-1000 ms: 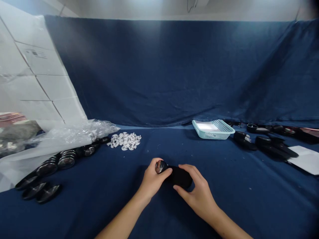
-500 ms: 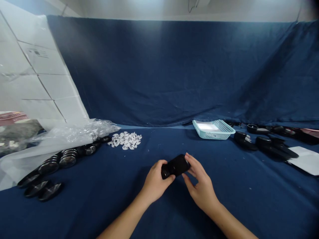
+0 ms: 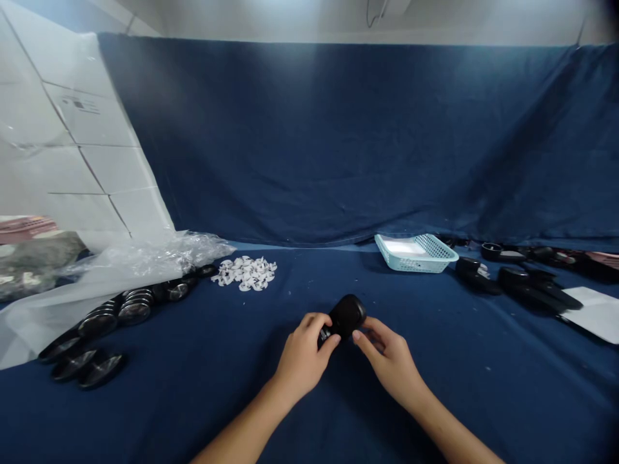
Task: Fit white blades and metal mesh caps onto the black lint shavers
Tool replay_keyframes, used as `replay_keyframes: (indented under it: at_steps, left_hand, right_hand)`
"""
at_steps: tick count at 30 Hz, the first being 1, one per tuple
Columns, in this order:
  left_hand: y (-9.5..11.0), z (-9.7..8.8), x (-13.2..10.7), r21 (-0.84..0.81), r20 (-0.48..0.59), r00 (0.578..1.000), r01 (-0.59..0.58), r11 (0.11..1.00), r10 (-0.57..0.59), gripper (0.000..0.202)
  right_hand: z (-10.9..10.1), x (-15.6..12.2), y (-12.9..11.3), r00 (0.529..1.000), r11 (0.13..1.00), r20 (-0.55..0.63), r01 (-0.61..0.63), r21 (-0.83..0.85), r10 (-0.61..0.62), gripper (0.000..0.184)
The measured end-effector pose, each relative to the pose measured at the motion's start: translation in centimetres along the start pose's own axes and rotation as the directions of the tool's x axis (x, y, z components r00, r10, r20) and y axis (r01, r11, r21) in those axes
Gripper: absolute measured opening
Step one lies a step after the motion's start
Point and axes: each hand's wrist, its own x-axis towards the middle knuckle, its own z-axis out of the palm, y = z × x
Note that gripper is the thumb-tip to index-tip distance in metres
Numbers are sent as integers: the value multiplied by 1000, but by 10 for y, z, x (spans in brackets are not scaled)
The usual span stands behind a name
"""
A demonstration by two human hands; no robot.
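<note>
A small black rounded case (image 3: 345,316) is held up over the blue cloth near the table's middle. My left hand (image 3: 304,356) grips its lower left end, fingers curled around it. My right hand (image 3: 387,357) pinches its right side with thumb and fingertips. The case is tilted, its rounded end pointing up and away from me.
Several round black discs (image 3: 99,322) lie in a row at the left beside a clear plastic bag (image 3: 120,264). A heap of small white pieces (image 3: 245,272) sits behind. A pale blue basket (image 3: 414,251), more black parts (image 3: 522,280) and a white sheet (image 3: 597,312) are at the right.
The case has been lifted off the cloth and turned in both hands. Its shiny round end, seen a second ago by the left thumb, no longer shows.
</note>
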Motion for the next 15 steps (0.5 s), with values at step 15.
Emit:
replay_keyframes:
  at_steps: [15]
  left_hand:
    - [5,4,5,-598,146,967,253,760,-206,32]
  right_hand:
    - [4,-6,-2,988,988,132,-100,114,85,50]
